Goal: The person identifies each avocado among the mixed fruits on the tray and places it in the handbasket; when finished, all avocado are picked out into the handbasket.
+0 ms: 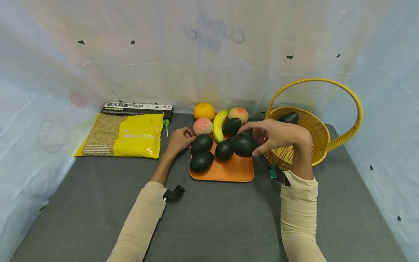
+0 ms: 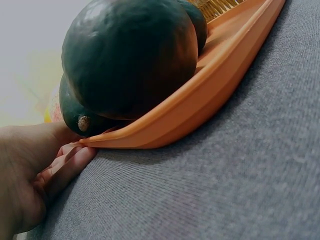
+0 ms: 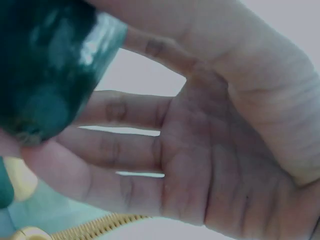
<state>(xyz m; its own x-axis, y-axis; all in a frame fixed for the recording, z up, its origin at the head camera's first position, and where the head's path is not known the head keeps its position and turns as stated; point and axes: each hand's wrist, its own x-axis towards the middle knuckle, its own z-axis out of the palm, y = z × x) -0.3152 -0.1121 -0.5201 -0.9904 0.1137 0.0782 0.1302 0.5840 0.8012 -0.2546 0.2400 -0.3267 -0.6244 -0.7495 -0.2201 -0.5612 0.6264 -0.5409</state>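
My right hand (image 1: 275, 133) holds a dark green avocado (image 1: 244, 145) between thumb and fingertips, over the right side of the orange tray (image 1: 229, 176). In the right wrist view its fingers curve round the avocado (image 3: 50, 70), while the palm stays apart from it. At the tray's left edge, my left hand (image 1: 179, 141) pinches the rim, as the left wrist view shows with the tray (image 2: 185, 110). Several more avocados (image 1: 201, 162) lie on the tray, with a banana (image 1: 218, 125), two peaches (image 1: 203, 126) and an orange (image 1: 204, 110) behind them.
A yellow wicker basket (image 1: 319, 127) with a tall handle stands to the right, an avocado (image 1: 289, 117) inside. On the left lie a yellow pasta bag (image 1: 137, 135), a black pasta box (image 1: 137, 108) and a green lollipop (image 1: 166, 123). A pale curtain (image 1: 209, 54) hangs behind.
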